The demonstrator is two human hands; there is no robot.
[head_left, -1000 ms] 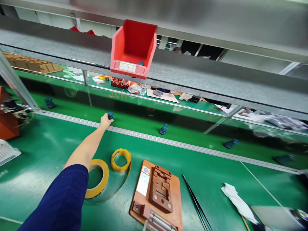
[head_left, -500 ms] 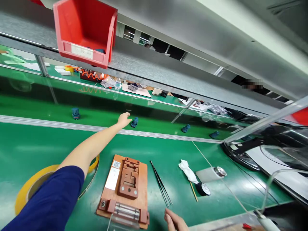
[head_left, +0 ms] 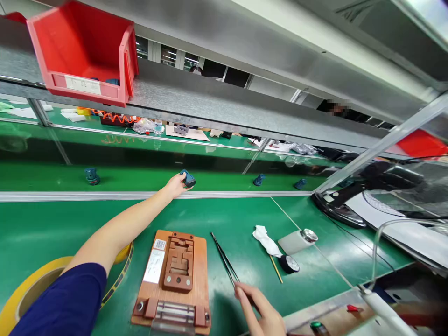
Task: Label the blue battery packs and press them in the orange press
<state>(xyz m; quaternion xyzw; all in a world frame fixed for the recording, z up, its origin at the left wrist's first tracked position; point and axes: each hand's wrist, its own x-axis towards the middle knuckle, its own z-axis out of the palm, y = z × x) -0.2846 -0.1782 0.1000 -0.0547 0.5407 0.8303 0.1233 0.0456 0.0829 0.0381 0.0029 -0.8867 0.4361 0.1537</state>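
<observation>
One blue part [head_left: 189, 179] looks picked up, held in the left hand [head_left: 176, 185] over the green strip [head_left: 224, 183] where other parts [head_left: 259, 179] sit unheld, while the right hand [head_left: 262, 311] meets the tweezers [head_left: 219, 248], grip unclear.

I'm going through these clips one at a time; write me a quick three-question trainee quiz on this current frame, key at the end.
1. True or false: the left hand has its grip on the red bin.
2. What does the right hand touch? (a) yellow tape roll (b) black tweezers (c) metal-capped bottle
3. Fill in: in the picture, the brown fixture lies to the ____ of the black tweezers.

Key: 1. False; it holds a dark blue part. 2. b. 3. left.
</observation>
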